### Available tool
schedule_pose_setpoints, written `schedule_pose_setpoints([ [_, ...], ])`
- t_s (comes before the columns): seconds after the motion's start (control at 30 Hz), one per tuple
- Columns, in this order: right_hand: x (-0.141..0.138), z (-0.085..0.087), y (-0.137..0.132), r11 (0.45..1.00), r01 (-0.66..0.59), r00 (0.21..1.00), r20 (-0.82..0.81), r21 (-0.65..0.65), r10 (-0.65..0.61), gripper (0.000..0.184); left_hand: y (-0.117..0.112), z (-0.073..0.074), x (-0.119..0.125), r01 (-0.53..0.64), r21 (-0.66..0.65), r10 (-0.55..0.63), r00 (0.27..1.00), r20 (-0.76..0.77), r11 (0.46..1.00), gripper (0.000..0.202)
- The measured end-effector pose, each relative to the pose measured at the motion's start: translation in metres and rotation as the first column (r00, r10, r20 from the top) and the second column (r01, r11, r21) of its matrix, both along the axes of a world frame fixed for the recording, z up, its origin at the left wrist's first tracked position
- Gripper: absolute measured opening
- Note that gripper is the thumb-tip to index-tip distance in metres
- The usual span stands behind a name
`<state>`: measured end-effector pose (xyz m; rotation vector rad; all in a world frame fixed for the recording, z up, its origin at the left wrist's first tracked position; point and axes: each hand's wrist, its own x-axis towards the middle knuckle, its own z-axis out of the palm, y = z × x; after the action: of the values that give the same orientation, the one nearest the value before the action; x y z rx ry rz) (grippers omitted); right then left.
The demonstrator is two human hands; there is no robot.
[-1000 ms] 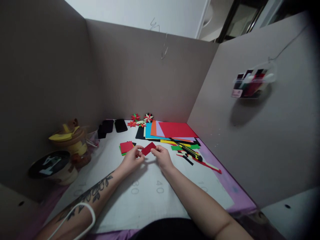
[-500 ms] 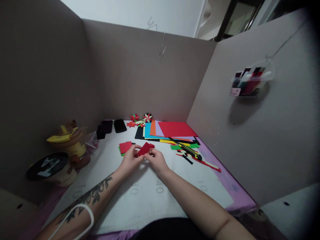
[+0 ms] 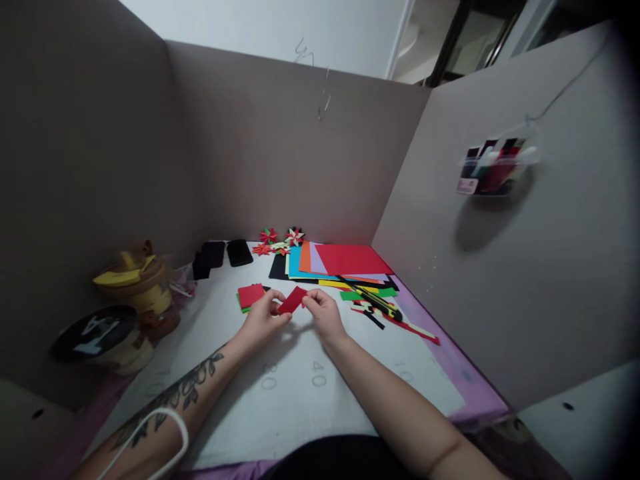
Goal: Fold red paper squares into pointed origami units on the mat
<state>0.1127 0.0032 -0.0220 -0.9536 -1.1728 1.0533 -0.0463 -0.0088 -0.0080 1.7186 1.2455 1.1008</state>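
A small red piece of paper [image 3: 293, 301], folded into a narrow rectangle, is held up above the table between my two hands. My left hand [image 3: 264, 315] pinches its left end with thumb and fingers. My right hand [image 3: 324, 312] is closed at the paper's upper right corner, thumb and forefinger together on it. Just behind my left hand lies a small stack of square papers [image 3: 250, 295], red on top with green showing below. Several folded paper stars [image 3: 295, 236] in red, green, white and black sit at the back of the table.
Large coloured sheets [image 3: 350, 259] lie fanned at the back right. In front of them are a yellow-black utility knife [image 3: 380, 305] and paper strips [image 3: 420, 331]. Two dark flat objects [image 3: 240, 253] lie back left. Pots [image 3: 133, 283] stand at the left edge; grey panels [image 3: 300, 153] enclose the table.
My right hand has shifted slightly right and up, from the paper's lower edge to its upper right corner. The left hand keeps its hold; the paper has turned a little.
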Motion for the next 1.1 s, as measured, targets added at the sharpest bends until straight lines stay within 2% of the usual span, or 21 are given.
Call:
schedule_pose_setpoints([
  [0.2, -0.002, -0.004, 0.003, 0.999, -0.028, 0.994, -0.109, 0.018, 0.030, 0.016, 0.002, -0.002, -0.004, -0.010, 0.077, 0.014, 0.998, -0.060, 0.997, 0.023],
  [0.33, 0.006, 0.001, 0.008, 0.999, 0.049, 0.987, -0.154, 0.015, -0.046, 0.015, 0.001, -0.004, -0.007, -0.012, 0.096, 0.025, 0.991, -0.130, 0.995, 0.021],
  [0.4, 0.010, 0.004, 0.009, 0.995, 0.082, 0.991, -0.109, 0.057, -0.076, 0.013, 0.001, -0.006, -0.009, -0.035, 0.118, 0.054, 0.985, -0.165, 0.992, 0.021],
  [0.5, 0.012, 0.006, 0.007, 0.990, 0.035, 0.999, 0.012, 0.137, -0.037, 0.009, 0.002, -0.008, -0.010, -0.055, 0.167, 0.091, 0.972, -0.217, 0.984, 0.021],
  [0.67, 0.009, 0.004, 0.003, 0.984, -0.014, 0.987, 0.160, 0.176, -0.014, 0.010, 0.003, -0.011, -0.012, -0.047, 0.217, 0.114, 0.944, -0.309, 0.975, 0.020],
  [0.77, 0.008, 0.003, 0.002, 0.978, -0.016, 0.983, 0.184, 0.210, -0.023, 0.010, 0.004, -0.012, -0.012, -0.046, 0.215, 0.116, 0.937, -0.328, 0.976, 0.021],
  [0.93, 0.008, 0.000, 0.001, 0.975, -0.095, 0.971, 0.235, 0.201, 0.046, 0.009, 0.004, -0.012, -0.011, -0.044, 0.257, 0.136, 0.927, -0.351, 0.965, 0.020],
  [1.1, 0.009, 0.000, 0.002, 0.976, -0.087, 0.971, 0.236, 0.197, 0.039, 0.011, 0.003, -0.015, -0.011, -0.070, 0.288, 0.183, 0.904, -0.386, 0.955, 0.019],
])
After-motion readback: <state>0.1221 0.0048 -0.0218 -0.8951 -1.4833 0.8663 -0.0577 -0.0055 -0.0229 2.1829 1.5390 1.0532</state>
